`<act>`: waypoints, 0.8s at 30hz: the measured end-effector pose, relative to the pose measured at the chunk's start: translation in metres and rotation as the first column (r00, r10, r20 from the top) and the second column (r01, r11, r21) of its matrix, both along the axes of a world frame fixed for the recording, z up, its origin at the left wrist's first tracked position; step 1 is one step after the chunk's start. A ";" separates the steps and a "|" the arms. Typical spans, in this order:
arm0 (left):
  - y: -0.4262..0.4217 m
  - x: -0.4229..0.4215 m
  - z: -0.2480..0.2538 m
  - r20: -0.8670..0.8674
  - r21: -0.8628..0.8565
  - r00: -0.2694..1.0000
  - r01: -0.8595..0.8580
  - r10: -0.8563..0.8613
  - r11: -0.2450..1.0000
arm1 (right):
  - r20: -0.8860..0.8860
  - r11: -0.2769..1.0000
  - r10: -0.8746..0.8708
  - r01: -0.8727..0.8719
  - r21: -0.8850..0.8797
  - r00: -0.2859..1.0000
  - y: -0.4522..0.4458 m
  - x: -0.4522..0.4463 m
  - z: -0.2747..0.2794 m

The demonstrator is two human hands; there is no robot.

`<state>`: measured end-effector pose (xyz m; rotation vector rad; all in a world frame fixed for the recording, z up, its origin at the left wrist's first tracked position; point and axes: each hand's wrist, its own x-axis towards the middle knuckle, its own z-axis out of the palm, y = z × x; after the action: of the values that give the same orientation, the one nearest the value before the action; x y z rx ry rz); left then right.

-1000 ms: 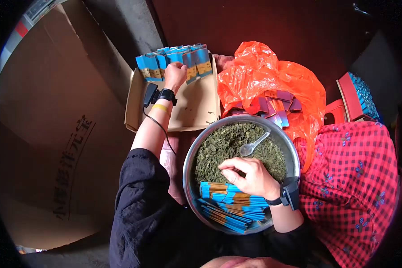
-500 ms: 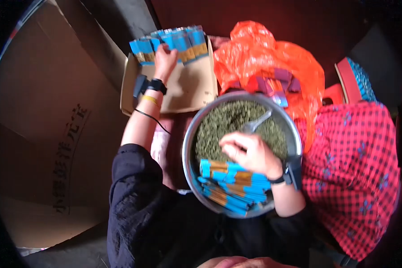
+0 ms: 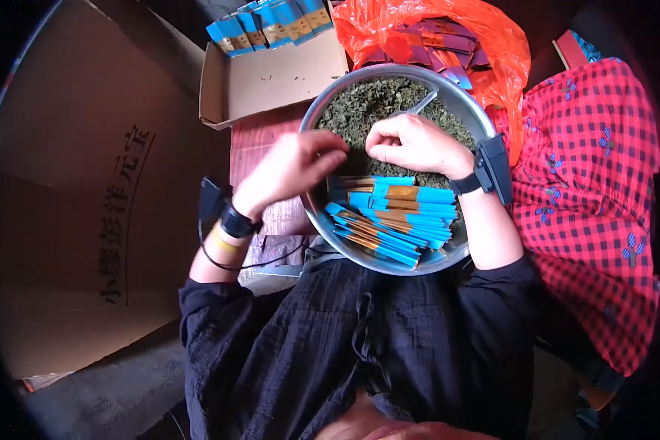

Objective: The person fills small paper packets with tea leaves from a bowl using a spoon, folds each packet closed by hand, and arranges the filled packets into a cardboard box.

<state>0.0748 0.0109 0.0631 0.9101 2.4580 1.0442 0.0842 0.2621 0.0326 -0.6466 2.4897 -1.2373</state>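
Note:
A round metal basin holds dried green leaves, a clear plastic spoon and a pile of slim blue-and-gold packets. My left hand is over the basin's left edge, somewhat blurred, its fingers curled together. Facing it above the leaves, my right hand has thumb and forefinger pinched. Only a small gap separates the two sets of fingertips. Whatever either hand may hold is too hidden to make out.
An open cardboard box has blue-and-gold packets along its far side. Purple packets lie in a red plastic bag behind the basin. Red checked cloth is on the right, a large carton on the left.
My left hand has come from the packets in the cardboard box to the basin, near my right hand. My right hand's fingers have drawn into a pinch. The view has tilted down.

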 end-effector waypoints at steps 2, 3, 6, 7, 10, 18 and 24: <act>0.010 0.015 -0.026 -0.041 -0.004 0.998 0.038 -0.038 0.999 | 0.000 1.000 0.006 -0.006 -0.019 1.000 0.002 -0.003 -0.009; 0.013 0.019 -0.035 -0.096 -0.004 0.994 0.059 -0.059 0.998 | 0.004 1.000 0.016 -0.016 -0.006 1.000 0.003 -0.004 -0.011; 0.017 0.016 -0.045 -0.065 -0.016 0.994 0.085 -0.086 0.996 | -0.015 0.999 0.035 -0.035 -0.020 0.999 0.007 -0.009 -0.016; 0.016 0.014 -0.041 0.064 -0.022 0.993 0.101 -0.099 0.995 | -0.005 0.998 0.055 -0.055 -0.039 0.998 0.007 -0.010 -0.018; 0.017 0.009 -0.038 0.263 -0.027 0.956 0.141 -0.129 0.990 | -0.014 0.997 0.062 -0.063 -0.055 0.998 0.008 -0.010 -0.019; 0.032 0.014 -0.056 0.516 0.149 0.845 0.072 -0.140 0.986 | -0.043 0.999 0.051 -0.051 0.006 0.998 0.008 -0.010 -0.021; 0.030 0.018 -0.053 0.543 0.162 0.830 0.042 -0.125 0.986 | -0.034 0.998 0.028 -0.026 0.049 0.999 0.006 -0.008 -0.021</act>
<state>0.0931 0.0412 0.0103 0.6285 1.8640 1.2561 0.0758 0.2680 0.0118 -0.6926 2.5227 -1.1614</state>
